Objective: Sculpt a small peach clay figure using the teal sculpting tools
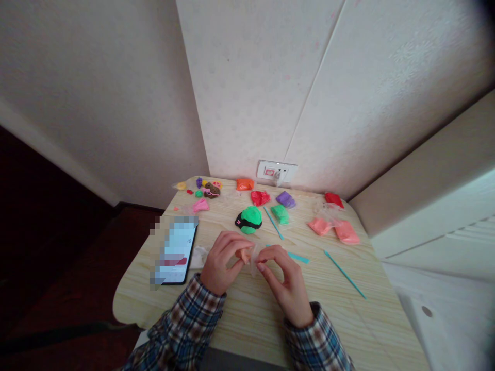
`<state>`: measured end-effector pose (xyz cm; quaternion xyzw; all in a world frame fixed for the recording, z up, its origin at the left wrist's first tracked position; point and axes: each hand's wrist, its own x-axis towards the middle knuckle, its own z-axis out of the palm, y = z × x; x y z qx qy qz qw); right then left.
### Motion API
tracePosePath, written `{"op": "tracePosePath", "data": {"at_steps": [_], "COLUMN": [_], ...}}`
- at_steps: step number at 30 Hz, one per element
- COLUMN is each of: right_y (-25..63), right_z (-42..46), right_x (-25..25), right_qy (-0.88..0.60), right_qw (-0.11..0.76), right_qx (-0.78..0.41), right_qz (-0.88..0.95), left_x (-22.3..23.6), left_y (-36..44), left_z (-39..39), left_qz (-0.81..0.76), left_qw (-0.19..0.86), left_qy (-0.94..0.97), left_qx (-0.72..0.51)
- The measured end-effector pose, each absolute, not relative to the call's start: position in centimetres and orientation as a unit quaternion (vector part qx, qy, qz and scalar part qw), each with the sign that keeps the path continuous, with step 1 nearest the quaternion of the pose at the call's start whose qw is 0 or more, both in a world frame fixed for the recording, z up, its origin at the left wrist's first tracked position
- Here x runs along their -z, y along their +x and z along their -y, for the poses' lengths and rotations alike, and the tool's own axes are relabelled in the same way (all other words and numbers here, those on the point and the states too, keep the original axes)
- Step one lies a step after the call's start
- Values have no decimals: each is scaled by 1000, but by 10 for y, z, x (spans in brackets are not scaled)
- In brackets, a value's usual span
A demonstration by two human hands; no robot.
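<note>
Near the middle of the table, my left hand (224, 262) is closed round a small lump of peach modelling clay (243, 255). A clear plastic bag (254, 260) stretches from the clay toward my right hand (285, 275), whose thumb and forefinger pinch its edge. Whether the clay is still partly inside the bag I cannot tell. Just beyond both hands sits a rounded green and black clay piece (251, 216) with a small pink detail. A flat blue strip (298, 257) lies partly behind my right hand. Beside my left hand is a crumpled white tissue (198, 256).
A phone (176, 252) lies at left. Along the back are orange (245, 184), red (260, 198), purple (286, 199) and green (280, 214) clay packets. Coral packets (347, 232) and a blue tool (345, 274) lie right. Small clay pieces (211, 190) stand back left.
</note>
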<state>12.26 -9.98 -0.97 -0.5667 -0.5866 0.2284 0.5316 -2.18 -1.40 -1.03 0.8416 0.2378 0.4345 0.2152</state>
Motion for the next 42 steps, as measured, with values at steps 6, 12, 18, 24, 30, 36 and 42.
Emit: {"op": "tracePosePath", "data": {"at_steps": [6,12,18,24,30,36,42], "right_y": [124,127,126,126,125,122,124], "right_z": [100,100,101,102,103,109,110], "right_x": [13,14,16,16,14,13,14], "right_qy": [-557,-535,-534,-524,-526,-528,-537], "right_qw": [538,559,562,556,557,529,511], "right_qx": [-273,-313,-327,-326,-243,-63,-13], "right_qz": [571,550,540,557,594,661,671], "left_x": [16,16,16,15,13,10,15], "left_y": [-22,-22,-22,-21,-21,-24,-21], "left_z": [14,15,18,18,23,29,28], "left_qz": [-208,-191,-184,-172,-189,-174,-137], "left_qw": [230,249,251,211,190,230,253], "left_qy": [846,847,851,864,858,834,856], "left_qx": [-435,-429,-423,-424,-437,-471,-429]}}
